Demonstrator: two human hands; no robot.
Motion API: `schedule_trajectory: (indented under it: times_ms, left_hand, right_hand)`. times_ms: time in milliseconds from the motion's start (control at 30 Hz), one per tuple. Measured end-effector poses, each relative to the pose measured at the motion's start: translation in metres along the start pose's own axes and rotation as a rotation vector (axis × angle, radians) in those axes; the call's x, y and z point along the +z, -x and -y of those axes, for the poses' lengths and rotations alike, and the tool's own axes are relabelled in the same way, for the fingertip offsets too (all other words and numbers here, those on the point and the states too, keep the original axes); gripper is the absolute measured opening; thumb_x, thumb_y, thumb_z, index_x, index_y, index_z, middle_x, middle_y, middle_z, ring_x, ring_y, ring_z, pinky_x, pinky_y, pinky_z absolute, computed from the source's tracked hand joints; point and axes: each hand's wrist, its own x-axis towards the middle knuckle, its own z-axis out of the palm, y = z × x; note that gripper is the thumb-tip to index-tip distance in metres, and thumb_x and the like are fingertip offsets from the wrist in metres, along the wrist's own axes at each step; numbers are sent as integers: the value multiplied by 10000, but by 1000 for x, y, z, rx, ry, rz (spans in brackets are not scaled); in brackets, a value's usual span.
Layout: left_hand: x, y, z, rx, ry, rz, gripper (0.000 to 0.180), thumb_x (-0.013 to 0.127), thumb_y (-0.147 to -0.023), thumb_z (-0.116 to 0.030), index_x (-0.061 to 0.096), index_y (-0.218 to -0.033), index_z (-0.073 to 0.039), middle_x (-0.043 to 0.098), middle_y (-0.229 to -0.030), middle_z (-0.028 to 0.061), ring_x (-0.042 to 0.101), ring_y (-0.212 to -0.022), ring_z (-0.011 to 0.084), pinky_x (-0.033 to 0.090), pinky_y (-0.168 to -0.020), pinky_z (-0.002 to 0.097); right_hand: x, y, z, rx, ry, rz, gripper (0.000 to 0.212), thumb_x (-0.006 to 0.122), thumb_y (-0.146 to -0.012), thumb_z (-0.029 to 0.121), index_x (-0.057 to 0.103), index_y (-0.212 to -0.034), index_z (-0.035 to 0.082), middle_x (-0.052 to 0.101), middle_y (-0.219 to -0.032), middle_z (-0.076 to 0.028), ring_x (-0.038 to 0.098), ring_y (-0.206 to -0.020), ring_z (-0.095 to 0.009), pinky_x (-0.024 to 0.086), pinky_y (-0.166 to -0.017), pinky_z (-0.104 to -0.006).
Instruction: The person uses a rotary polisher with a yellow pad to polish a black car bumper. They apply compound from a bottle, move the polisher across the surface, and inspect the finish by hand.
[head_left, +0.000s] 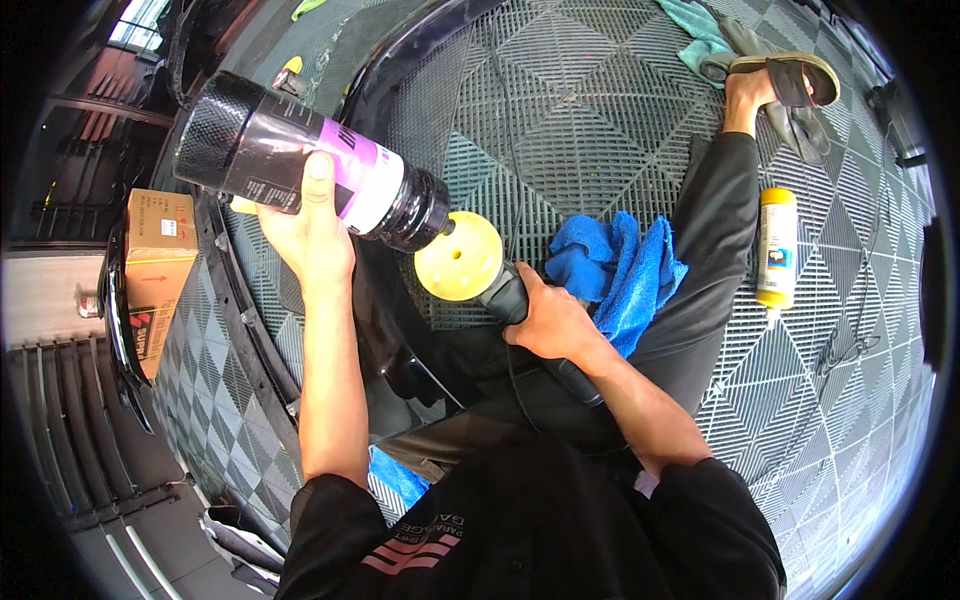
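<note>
My left hand (308, 225) is wrapped round a black bottle (275, 140) with a purple and white label. The bottle is tilted, its black cap end pointing down and right at a yellow round polishing pad (465, 262). Its nozzle tip is at the pad's upper edge; whether they touch I cannot tell. My right hand (553, 318) grips the black polisher (508, 298) just behind its head, with the pad's face turned up. A crumpled blue microfibre cloth (618, 270) lies just beyond that hand, beside my leg.
A glossy black car panel (395, 350) curves along my left. At right, a yellow bottle (777, 250) lies on the grey slatted floor tiles (600, 110). Cardboard boxes (160, 245) stand at far left. A teal cloth (695, 40) is near my sandalled foot (765, 85). Cables cross the floor.
</note>
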Motion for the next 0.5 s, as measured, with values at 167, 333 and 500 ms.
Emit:
schedule_trajectory:
  times_ms: [167, 333, 500]
  left_hand:
    - [9, -1, -6, 78, -80, 68, 653, 855, -878, -182, 489, -1387, 3, 643, -1239, 102, 616, -1119, 201, 478, -1030, 369]
    - [6, -17, -36, -27, -56, 257, 771, 960, -722, -179, 497, -1315, -12, 690, -1170, 104, 680, -1049, 196, 550, -964, 380]
    - [-62, -53, -81, 81, -340, 265, 901, 962, -703, -395, 482, -1360, -8, 716, -1155, 161, 700, -1050, 243, 556, -946, 379]
  right_hand:
    - [-6, 1, 8, 18, 25, 44, 1005, 788, -717, 227, 320, -1560, -57, 670, -1169, -371, 655, -1153, -469, 510, -1031, -477]
    - [-5, 1, 12, 13, 24, -2, 1013, 801, -706, 231, 333, -1564, -37, 675, -1189, -352, 652, -1165, -468, 503, -1040, -470]
    - [1, -2, 13, 1, 23, -33, 986, 837, -682, 239, 394, -1530, 1, 680, -1196, -337, 659, -1171, -448, 520, -1014, -460]
